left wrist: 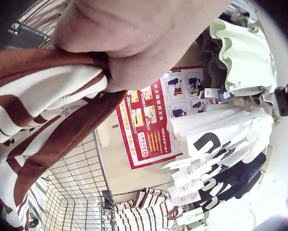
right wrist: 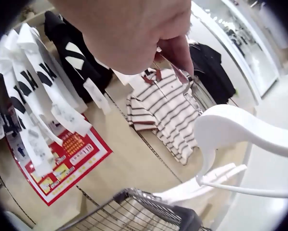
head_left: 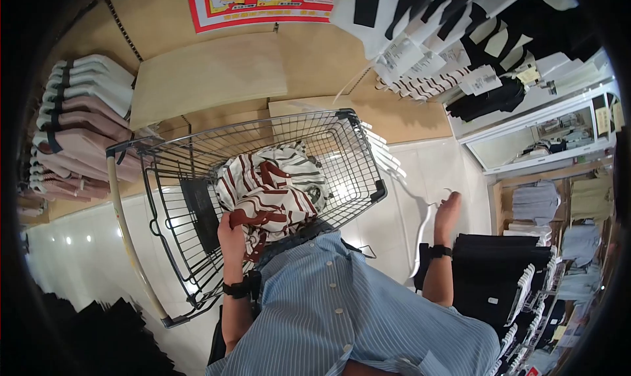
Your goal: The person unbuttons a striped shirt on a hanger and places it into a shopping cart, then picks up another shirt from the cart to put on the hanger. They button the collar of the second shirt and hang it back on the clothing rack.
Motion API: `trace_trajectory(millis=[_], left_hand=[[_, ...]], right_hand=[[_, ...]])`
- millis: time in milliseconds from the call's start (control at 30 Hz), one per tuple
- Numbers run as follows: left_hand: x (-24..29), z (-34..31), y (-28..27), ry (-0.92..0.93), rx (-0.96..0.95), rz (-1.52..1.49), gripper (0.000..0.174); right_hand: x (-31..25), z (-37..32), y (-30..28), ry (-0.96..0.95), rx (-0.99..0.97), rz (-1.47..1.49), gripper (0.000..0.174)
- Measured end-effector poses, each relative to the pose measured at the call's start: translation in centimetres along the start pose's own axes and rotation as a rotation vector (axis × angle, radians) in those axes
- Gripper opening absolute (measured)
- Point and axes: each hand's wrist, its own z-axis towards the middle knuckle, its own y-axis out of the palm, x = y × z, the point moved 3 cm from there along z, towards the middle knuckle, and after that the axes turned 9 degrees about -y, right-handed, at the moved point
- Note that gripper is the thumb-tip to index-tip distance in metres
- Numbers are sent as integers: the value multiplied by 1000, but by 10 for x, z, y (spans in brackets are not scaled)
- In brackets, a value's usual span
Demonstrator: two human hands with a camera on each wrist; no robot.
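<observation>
My left hand grips the brown collar of a white shirt with brown stripes, which lies bunched in a wire shopping cart. In the left wrist view, the collar's edge runs under the fingers. Under that shirt, more striped clothing with dark green lines fills part of the cart. Off to the right of the cart, my right hand pinches the metal hook of a white hanger. The hanger hangs bare below the fingers, its curved white shoulder close in the right wrist view.
Several white hangers hang at the cart's far end. Printed white shirts hang above right, with a striped shirt on the wall. Pink and white clothes hang left. Black garments stand close by my right arm.
</observation>
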Motion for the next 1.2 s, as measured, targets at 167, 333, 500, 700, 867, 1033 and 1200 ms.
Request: trace_trajectory(millis=[167, 333, 500, 700, 867, 1033, 1200], left_hand=[[10, 0, 7, 30, -5, 88, 17], [7, 1, 10, 75, -43, 62, 19], [11, -3, 5, 61, 9, 66, 20], [-21, 6, -12, -1, 58, -105, 18], [-23, 13, -41, -108, 149, -368, 22], [-17, 8, -44, -182, 193, -453, 23], [-22, 6, -38, -141, 148, -335, 22]], right_hand=[[-77, 14, -72, -59, 89, 57, 17], [-117, -4, -47, -273, -60, 303, 16], [-184, -49, 6, -264, -234, 494, 8], [-183, -77, 62, -361, -547, 489, 11], [-188, -81, 59, -571, -673, 472, 26], [-193, -80, 50, -470, -804, 575, 29], [-203, -68, 29, -426, -749, 617, 34]])
